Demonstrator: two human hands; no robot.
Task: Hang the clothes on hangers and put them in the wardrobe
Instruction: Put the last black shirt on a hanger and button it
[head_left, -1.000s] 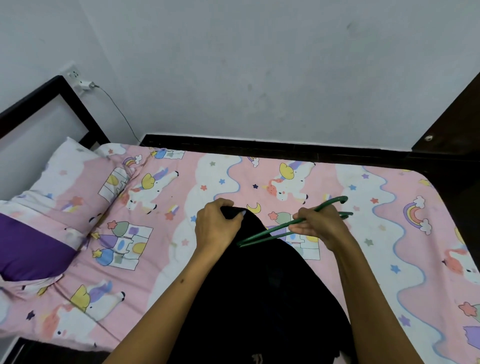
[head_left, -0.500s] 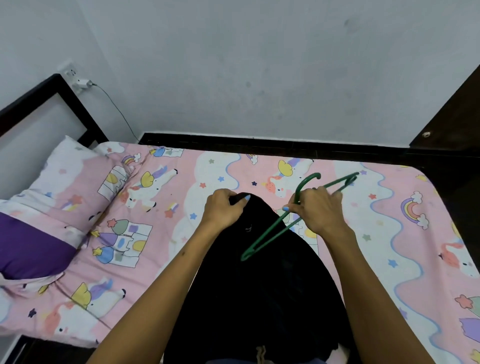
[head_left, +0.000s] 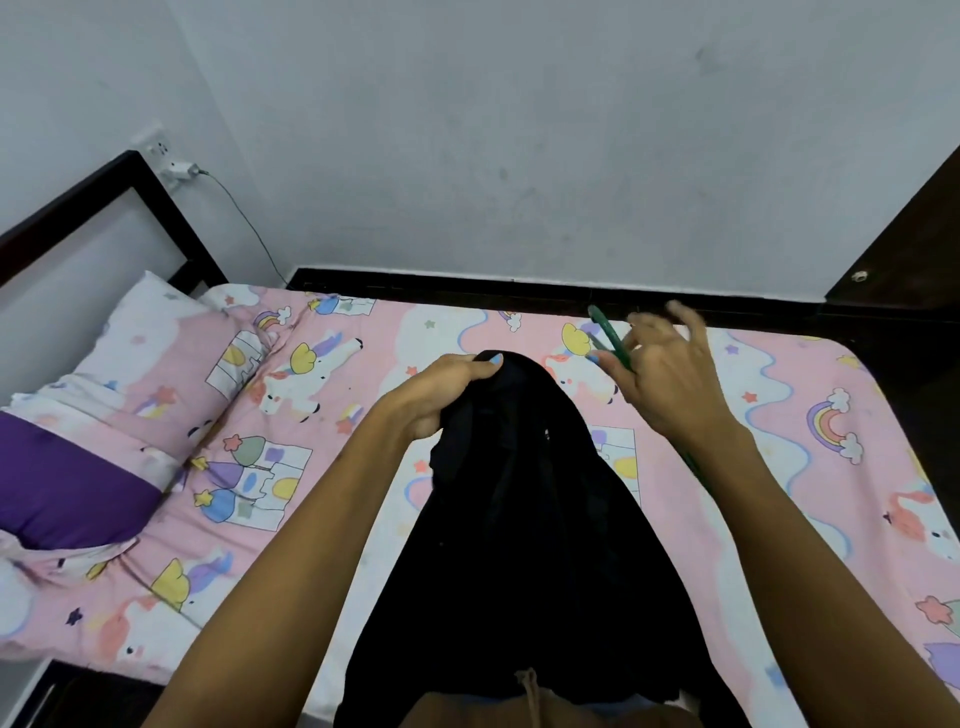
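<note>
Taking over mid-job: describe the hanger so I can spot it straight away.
Start at the pink unicorn-print bedsheet and find the black garment lying down its middle. Just beside the garment's top, the right hand holds a thin green hanger, partly hidden behind the hand and wrist. It is the only green, rigid thing among soft fabrics.

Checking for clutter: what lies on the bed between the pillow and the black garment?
In the head view, only printed bedsheet lies between the pillow and the black garment.
</note>
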